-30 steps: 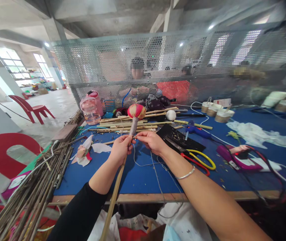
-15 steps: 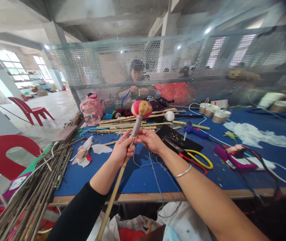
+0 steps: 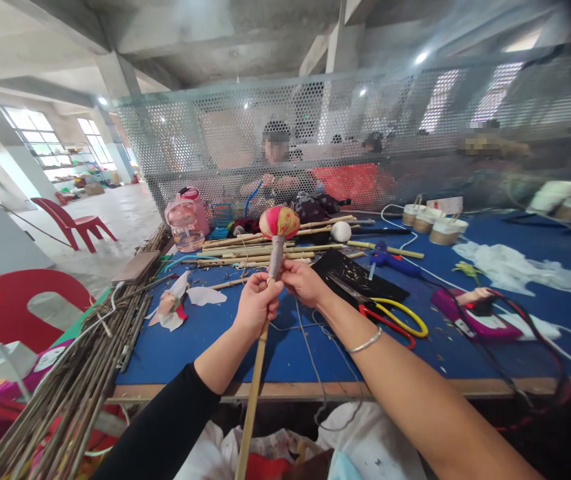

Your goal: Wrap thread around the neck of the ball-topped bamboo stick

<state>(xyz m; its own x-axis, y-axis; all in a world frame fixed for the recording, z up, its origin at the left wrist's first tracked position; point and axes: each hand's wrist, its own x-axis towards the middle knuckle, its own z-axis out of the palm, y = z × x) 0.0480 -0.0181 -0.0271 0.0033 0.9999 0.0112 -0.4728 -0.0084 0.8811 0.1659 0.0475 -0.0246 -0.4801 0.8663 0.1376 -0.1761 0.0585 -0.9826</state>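
Observation:
My left hand [image 3: 257,301] is closed around a bamboo stick [image 3: 254,393], which slants up from the bottom edge. On the stick's top sits a round red and gold cloth head [image 3: 279,222]. Grey cord winding [image 3: 276,255] covers the neck below it. My right hand [image 3: 306,283] pinches at the lower end of this winding, its fingertips partly hidden. A loose grey cord [image 3: 311,353] runs down from there over the table edge. Scissors with red and yellow handles [image 3: 399,320] lie to the right of my right hand, partly on a black sheet [image 3: 335,265].
Bamboo sticks [image 3: 245,252] and a white ball [image 3: 341,231] lie behind my hands. A blue glue gun [image 3: 390,259] and its cable are on the right. Thin branches [image 3: 83,360] line the left edge. A mesh partition [image 3: 190,133] stands behind, a person [image 3: 278,160] beyond it.
The stick now stands more upright, its lower end having swung to the right. My left hand has shifted slightly right, and its grip has changed around the stick. The whole view has shifted slightly.

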